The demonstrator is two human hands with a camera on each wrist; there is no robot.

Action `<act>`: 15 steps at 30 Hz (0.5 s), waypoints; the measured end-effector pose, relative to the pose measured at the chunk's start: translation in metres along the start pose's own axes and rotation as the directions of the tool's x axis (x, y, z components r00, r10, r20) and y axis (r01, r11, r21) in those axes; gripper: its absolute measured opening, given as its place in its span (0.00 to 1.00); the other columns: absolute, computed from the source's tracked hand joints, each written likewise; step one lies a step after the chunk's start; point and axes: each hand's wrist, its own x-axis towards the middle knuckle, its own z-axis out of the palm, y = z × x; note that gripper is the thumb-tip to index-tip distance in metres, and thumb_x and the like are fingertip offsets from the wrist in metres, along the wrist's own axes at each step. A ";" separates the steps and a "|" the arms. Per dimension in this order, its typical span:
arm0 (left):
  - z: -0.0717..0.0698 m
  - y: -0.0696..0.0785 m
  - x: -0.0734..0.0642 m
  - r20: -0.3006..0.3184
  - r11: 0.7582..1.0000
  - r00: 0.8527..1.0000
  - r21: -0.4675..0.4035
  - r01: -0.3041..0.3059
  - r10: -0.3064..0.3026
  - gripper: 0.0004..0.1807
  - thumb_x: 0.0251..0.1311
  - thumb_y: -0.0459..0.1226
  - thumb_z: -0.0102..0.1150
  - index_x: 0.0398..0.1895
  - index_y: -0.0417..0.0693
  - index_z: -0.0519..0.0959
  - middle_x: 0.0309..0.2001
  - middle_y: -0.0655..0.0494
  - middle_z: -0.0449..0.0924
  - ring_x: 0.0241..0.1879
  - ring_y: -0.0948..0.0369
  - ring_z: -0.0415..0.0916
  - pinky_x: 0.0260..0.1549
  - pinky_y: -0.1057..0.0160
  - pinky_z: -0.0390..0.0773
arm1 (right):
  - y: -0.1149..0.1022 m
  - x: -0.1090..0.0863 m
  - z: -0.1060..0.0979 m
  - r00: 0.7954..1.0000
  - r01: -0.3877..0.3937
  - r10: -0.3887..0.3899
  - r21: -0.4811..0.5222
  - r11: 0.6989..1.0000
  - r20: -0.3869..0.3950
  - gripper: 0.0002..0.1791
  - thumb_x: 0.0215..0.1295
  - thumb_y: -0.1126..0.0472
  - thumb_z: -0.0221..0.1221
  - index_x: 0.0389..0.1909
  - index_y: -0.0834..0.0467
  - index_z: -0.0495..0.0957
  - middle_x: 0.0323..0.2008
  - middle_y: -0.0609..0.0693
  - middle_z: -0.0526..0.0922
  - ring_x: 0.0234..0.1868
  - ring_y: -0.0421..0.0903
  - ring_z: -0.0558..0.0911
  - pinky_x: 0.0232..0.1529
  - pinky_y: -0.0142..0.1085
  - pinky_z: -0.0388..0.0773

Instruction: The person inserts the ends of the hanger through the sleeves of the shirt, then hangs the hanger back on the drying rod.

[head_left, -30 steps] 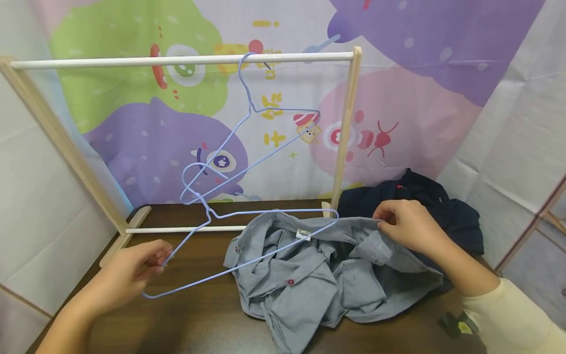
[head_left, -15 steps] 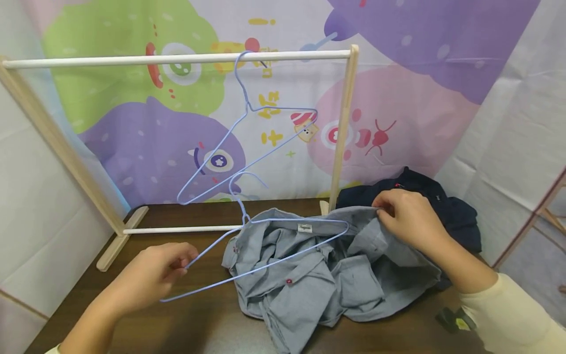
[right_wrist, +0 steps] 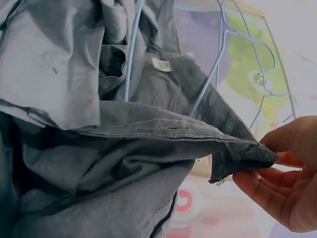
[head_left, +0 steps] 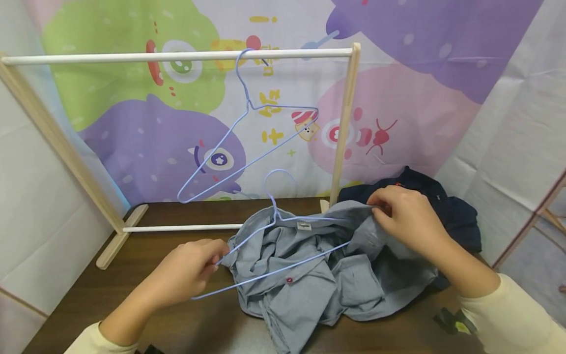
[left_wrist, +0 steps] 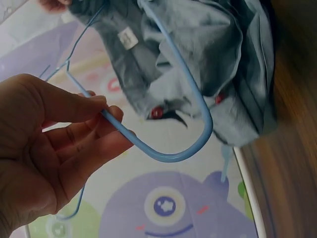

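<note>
A grey shirt [head_left: 309,295] with red buttons lies crumpled on the table, its inner label visible. My left hand [head_left: 190,268] pinches one arm of a light blue wire hanger [head_left: 274,210] between thumb and fingers, close to the bent end [left_wrist: 171,157]. The hanger's other end reaches in under the shirt's cloth, so its tip is hidden. My right hand [head_left: 409,219] pinches the shirt's upper edge and lifts it. In the right wrist view, the hanger wire [right_wrist: 132,59] passes behind that raised edge.
A rack with a white rail [head_left: 110,58] and wooden posts stands behind the shirt. Another blue hanger [head_left: 247,96] hangs from the rail. A dark navy garment [head_left: 462,221] lies to the right, and a small dark green object [head_left: 448,320] sits near my right sleeve.
My left hand has moved right with the hanger, whose far end has gone from above the shirt to inside it. My right hand keeps its pinch, shifting slightly left and up.
</note>
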 end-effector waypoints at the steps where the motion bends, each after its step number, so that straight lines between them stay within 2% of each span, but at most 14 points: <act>1: 0.002 0.001 0.003 0.002 1.000 1.000 0.010 -0.004 0.004 0.19 0.43 0.20 0.61 0.36 0.50 0.77 0.25 0.69 0.66 0.24 0.70 0.63 0.22 0.68 0.66 | -0.002 0.001 0.000 1.000 0.005 -0.005 0.002 1.000 -0.004 0.06 0.51 0.71 0.65 0.31 0.59 0.84 0.25 0.47 0.80 0.26 0.43 0.74 0.28 0.41 0.71; 8: 0.013 0.005 0.023 0.011 0.999 1.000 0.035 -0.019 0.019 0.18 0.45 0.21 0.61 0.38 0.47 0.77 0.26 0.65 0.69 0.24 0.67 0.66 0.23 0.66 0.70 | -0.013 0.004 -0.001 0.999 0.043 -0.042 0.033 0.999 -0.031 0.07 0.52 0.71 0.65 0.32 0.60 0.84 0.28 0.49 0.82 0.27 0.43 0.77 0.29 0.41 0.73; 15: 0.019 0.008 0.043 -0.028 0.999 0.998 0.019 -0.047 0.048 0.18 0.47 0.20 0.58 0.40 0.47 0.78 0.26 0.63 0.69 0.23 0.67 0.65 0.22 0.66 0.68 | -0.021 0.003 0.002 0.997 0.069 -0.067 0.065 0.996 -0.028 0.07 0.53 0.70 0.65 0.33 0.58 0.83 0.30 0.49 0.83 0.28 0.43 0.81 0.28 0.41 0.76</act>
